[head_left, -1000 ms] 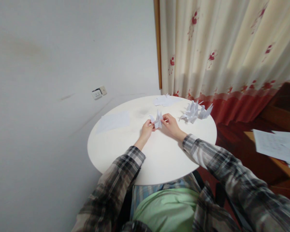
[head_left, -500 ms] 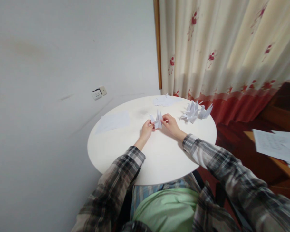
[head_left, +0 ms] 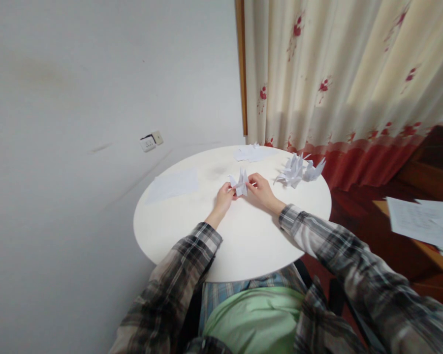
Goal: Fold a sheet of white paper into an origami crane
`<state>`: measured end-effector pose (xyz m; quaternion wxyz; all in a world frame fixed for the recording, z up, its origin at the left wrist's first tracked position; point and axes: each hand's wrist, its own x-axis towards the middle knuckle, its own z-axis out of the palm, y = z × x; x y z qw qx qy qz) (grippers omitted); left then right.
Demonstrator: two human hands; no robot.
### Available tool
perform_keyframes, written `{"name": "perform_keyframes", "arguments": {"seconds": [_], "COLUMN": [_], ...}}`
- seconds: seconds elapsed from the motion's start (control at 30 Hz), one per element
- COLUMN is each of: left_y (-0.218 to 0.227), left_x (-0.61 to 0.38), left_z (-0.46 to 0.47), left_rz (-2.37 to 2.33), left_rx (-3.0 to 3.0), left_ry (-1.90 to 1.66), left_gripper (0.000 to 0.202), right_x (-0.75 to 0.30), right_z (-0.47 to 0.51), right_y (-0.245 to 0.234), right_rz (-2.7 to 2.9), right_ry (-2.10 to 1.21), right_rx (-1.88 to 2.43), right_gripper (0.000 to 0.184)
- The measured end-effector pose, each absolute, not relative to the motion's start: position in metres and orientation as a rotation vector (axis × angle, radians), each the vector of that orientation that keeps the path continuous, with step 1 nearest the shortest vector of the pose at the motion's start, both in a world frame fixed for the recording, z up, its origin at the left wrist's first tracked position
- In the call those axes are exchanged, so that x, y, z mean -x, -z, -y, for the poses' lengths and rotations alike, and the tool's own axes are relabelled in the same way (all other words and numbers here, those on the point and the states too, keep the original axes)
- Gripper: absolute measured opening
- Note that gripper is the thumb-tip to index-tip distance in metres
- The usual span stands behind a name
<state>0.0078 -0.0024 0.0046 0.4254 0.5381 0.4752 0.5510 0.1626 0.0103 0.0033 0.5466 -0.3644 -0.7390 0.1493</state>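
Work surface: round, smooth white tabletop (head_left: pixel 239 246), matt-looking, with a faint greyish patch beyond the hands. Specimen in hand: a small folded white paper piece (head_left: pixel 241 184), crisp creases, two pointed flaps upright and a slim tip towards the left; held over the middle of the tabletop, somewhat towards the far side. From where I stand I cannot tell whether its underside touches the surface.

Left hand (head_left: pixel 225 197): fingers closed narrowly on the piece's left, lower part. Right hand (head_left: pixel 262 191): thumb and forefinger pinched together at its right edge; the exact grip there is too small to make out. Both forearms in soft grey-black-white plaid sleeves (head_left: pixel 186 260).

Right of the right hand: a heap of spiky white folded-paper shapes (head_left: pixel 294 172), thin points jutting at several angles. Far edge: flat thin white paper pieces (head_left: pixel 253 154), overlapping. Left: flat white rectangular paper (head_left: pixel 173 186), smooth, uncreased as far as I see. Behind: cream curtain (head_left: pixel 339 59), hanging in vertical folds, red floral print, deep red hem.
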Motion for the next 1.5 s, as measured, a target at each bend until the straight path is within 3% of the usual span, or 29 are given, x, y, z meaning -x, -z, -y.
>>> {"name": "perform_keyframes", "arguments": {"seconds": [1.5], "left_y": [-0.0060], "left_x": [-0.0078], "left_z": [0.0040], "left_rz": [-1.185], "left_rx": [-1.349], "left_ry": [-1.369], "left_gripper": [0.004], "right_x": [-0.1627], "right_z": [-0.0084], "right_y": [-0.0050], "right_rz": [1.748], "right_ry": [-0.393], "right_rx": [0.896], "right_gripper": [0.027]}}
